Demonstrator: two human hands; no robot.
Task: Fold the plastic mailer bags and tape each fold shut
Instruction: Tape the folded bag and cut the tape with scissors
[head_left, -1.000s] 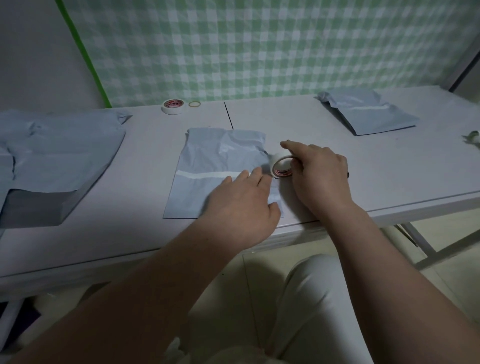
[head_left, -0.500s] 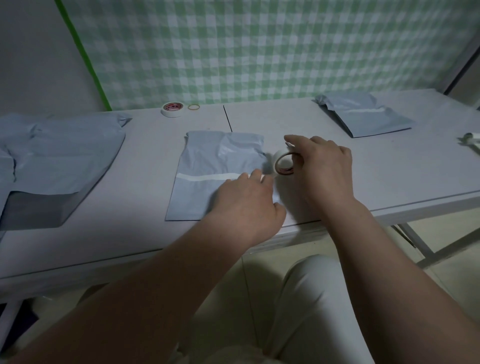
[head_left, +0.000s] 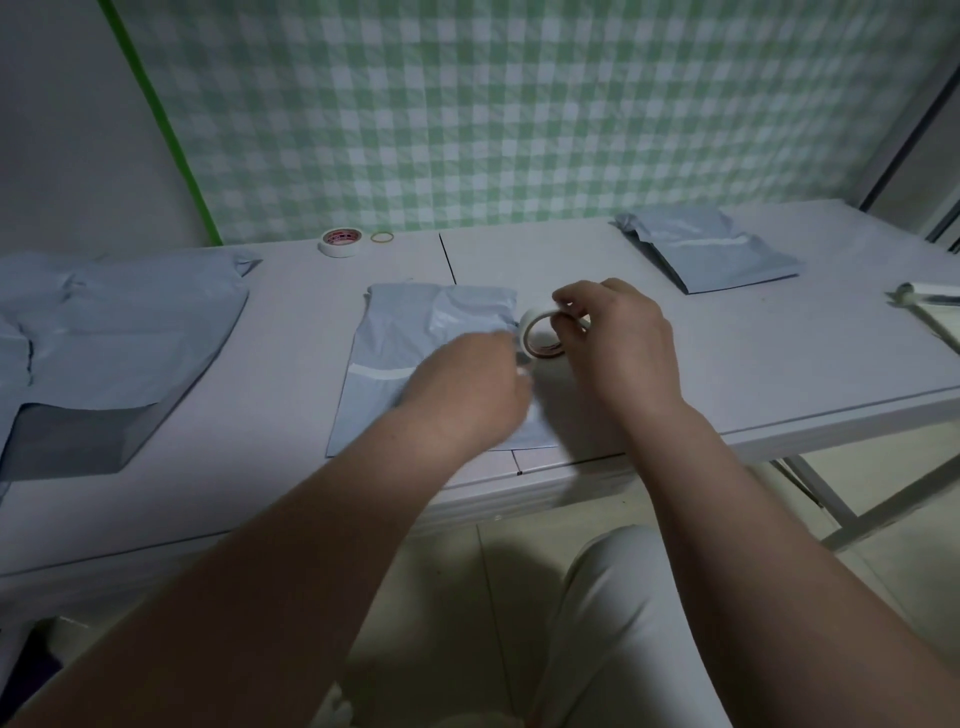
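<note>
- I count two tape rolls: the held roll (head_left: 540, 335), gripped upright by the right hand (head_left: 618, 343), and a spare roll (head_left: 340, 241) at the table's (head_left: 779, 353) back. Their red print is unreadable.
- One flat bag (head_left: 415, 332) lies mid-table under the blurred left hand (head_left: 467, 384), whose grasp I cannot tell.
- Two bag piles: left pile (head_left: 114, 332), right pile (head_left: 711, 254).

Green-checked wall (head_left: 519, 104) behind white table (head_left: 753, 374)

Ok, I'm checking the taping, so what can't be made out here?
Head view only.
1. left hand: motion-blurred; its grip cannot be told.
2. mailer bag: its white strip ends hidden under the left hand.
3. tape roll: partly covered by the right hand.
4. object at the right edge: cut off by the frame.
</note>
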